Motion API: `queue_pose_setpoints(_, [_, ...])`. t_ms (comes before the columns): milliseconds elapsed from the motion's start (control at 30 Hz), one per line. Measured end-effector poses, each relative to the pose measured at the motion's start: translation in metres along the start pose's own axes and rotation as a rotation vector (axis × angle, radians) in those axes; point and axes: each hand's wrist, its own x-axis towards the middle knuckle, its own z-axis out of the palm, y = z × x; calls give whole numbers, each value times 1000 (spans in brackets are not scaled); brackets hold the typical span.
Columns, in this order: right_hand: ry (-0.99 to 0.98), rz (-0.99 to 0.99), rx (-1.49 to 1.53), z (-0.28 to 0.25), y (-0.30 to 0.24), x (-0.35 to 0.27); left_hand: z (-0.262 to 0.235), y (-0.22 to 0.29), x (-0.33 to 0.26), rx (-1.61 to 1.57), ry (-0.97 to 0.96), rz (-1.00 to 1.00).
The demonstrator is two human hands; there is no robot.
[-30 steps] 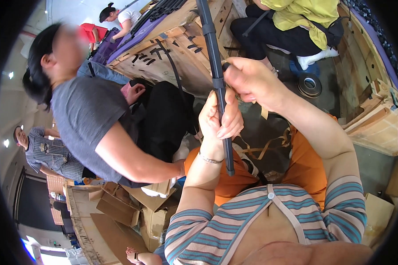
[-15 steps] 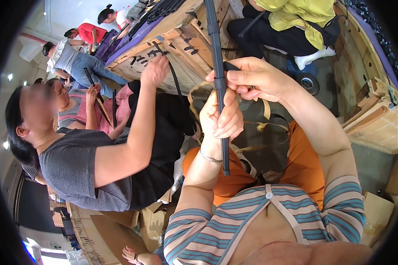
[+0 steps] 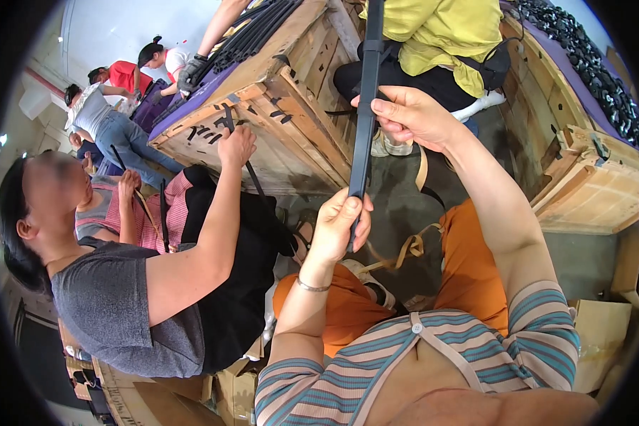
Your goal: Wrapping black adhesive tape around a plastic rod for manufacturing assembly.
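Note:
A long black bar (image 3: pixel 364 138) with darker bands around it rises slantwise in front of me, its top beyond the picture's edge. My left hand (image 3: pixel 341 226) is closed round its lower end. Higher up, my right hand (image 3: pixel 413 117) pinches a black strip against the bar's right side, fingers touching the bar. From below that hand the strip hangs down, showing a tan face (image 3: pixel 422 169); part of it is hidden by the fingers.
On my left sits a person in grey (image 3: pixel 131 305), holding a black strip near a wooden crate (image 3: pixel 220 160) with black tape bits. Someone in yellow (image 3: pixel 444 42) sits ahead. Another crate (image 3: pixel 589 192) stands right. A tan ribbon (image 3: pixel 408 248) curls near my orange-clad legs.
My left hand has slid down toward the bar's lower end, away from my right hand. The bar is higher and further right, and the whole view has shifted slightly.

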Motion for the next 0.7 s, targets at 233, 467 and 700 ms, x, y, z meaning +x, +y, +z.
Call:
queue_pose_setpoints(233, [114,94,-257,2,11,-3,-11,-9,9,262,216,236])
queue_pose_setpoints(467, [135,102,-312,22,34,2,-22,-5,13,229,342,322])
queue_pose_setpoints(700, [-98,230,-376,39,34,2,-33,2,14,232,419,427])
